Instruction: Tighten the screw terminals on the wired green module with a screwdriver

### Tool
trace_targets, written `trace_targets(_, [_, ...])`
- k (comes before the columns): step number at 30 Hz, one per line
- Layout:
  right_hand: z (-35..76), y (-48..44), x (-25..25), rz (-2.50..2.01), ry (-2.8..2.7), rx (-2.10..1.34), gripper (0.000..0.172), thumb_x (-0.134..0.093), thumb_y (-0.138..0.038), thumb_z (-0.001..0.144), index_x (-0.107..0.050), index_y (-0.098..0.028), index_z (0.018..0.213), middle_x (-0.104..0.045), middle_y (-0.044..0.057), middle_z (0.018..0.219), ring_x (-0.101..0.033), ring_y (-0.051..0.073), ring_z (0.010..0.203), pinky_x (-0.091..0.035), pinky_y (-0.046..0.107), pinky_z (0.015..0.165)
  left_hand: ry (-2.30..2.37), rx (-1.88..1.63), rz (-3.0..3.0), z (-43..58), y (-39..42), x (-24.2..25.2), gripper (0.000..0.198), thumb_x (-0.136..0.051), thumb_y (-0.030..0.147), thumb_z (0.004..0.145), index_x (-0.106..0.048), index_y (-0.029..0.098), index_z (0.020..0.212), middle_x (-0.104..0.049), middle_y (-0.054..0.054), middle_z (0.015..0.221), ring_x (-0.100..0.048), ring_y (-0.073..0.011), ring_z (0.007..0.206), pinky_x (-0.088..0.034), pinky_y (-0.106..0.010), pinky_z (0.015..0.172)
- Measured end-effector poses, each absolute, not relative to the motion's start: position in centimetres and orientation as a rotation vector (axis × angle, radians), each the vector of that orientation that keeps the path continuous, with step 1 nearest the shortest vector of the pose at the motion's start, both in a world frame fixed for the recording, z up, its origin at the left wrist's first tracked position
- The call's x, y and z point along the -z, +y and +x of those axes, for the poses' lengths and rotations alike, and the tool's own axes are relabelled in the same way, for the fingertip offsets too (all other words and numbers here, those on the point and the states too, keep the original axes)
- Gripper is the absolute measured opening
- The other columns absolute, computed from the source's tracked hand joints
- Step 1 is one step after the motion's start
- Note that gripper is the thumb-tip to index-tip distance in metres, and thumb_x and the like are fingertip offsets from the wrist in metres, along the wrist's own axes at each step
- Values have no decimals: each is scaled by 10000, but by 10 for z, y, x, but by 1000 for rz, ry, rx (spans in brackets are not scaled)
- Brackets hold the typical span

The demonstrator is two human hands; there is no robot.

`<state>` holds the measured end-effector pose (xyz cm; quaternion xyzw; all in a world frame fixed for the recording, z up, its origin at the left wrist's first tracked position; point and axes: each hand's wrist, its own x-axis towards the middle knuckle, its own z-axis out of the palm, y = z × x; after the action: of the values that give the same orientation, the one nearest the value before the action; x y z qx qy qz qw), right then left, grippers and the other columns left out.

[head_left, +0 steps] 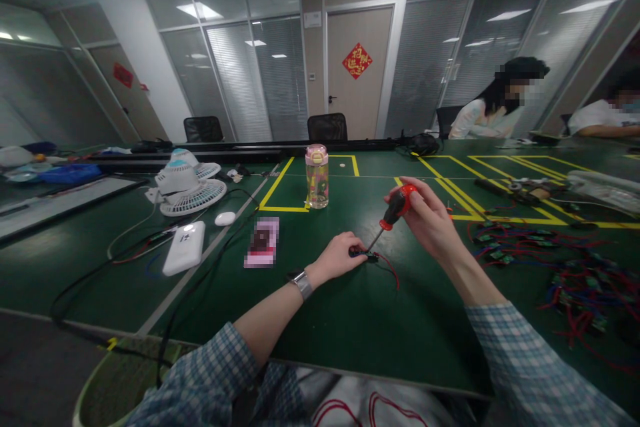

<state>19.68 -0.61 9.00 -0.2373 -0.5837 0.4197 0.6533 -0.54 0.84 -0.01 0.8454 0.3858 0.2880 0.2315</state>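
My right hand [427,217] is closed round the red and black handle of a screwdriver [397,205]. The shaft slants down to the left, and its tip meets a small circuit board [371,257] on the green table. Red wire [393,269] curls from the board's right side. My left hand [343,255] rests on the table with its fingers pinched on the board's left end, next to a dark part whose kind I cannot make out. The left fingers partly hide the board.
Several circuit boards with red and blue wires [575,287] lie heaped at the right. A water bottle [317,180] stands ahead. White fans [187,187], a white power bank [185,247] and a pink phone-like item [262,242] are leftward. Two people sit across at the right.
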Motion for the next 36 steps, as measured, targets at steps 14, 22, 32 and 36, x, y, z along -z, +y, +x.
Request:
trace_targets(14, [196,-3,-88,-516,-1279,-908,191,-676,-453,829,-654,-315,958,-686,-11,953,-659,171,935,-523,375,939,1053,-779,2339,-6,8,-2,152,-673,307,834,-691,173,902,-616,-34,931,-574,-157,846,-456,-258,751])
trace_targets(22, [192,-6,-93,-488,-1328,-976,227,-584,-484,885,-617,-315,1032,-709,17,984,-666,207,1000,-532,409,909,1063,-790,2331,-5,10,1,135,-671,296,833,-693,178,895,-611,-25,912,-565,-151,827,-457,-261,754])
trace_targets(32, [196,-2,-89,-535,-1337,-957,295,-644,-458,853,-627,-328,1118,-704,4,964,-682,182,928,-540,376,895,1053,-773,2304,-6,7,-5,170,-664,322,836,-703,174,909,-618,-37,935,-574,-159,844,-461,-263,749])
trace_targets(36, [194,-4,-91,-520,-1346,-981,305,-610,-488,868,-600,-337,1133,-719,18,1012,-690,198,950,-538,403,897,1062,-790,2284,-5,8,-3,160,-680,305,823,-709,171,906,-625,-35,909,-580,-155,827,-464,-261,746])
